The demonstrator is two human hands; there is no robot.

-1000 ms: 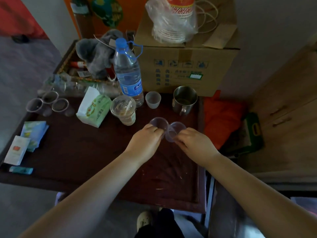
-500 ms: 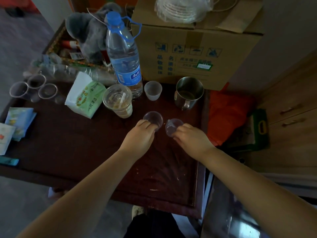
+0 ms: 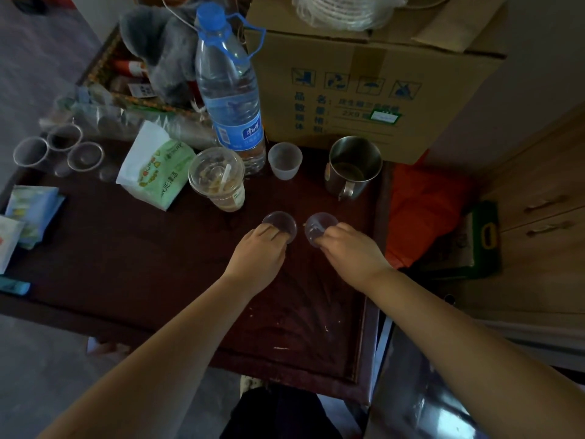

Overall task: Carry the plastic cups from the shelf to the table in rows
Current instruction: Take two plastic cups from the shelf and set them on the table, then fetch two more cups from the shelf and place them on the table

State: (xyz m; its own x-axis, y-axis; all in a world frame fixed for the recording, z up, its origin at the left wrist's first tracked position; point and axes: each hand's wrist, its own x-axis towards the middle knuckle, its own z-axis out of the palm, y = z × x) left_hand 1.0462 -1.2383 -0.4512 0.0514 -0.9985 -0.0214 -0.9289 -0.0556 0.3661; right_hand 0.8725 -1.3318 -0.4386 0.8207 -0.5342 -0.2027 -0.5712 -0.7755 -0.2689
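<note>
Two empty clear cups [image 3: 279, 221], hand-held.

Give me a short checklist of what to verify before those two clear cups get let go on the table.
1. Left hand grips its clear cup: ok.
2. Right hand grips the other clear cup: ok.
3. The two cups are apart, not touching: ok.
4. Cup bases resting on the table: cannot tell.
5. Right-hand cup upright: not ok, it looks tilted.
6. Clear of the lidded drink cup and metal mug: ok.
</note>
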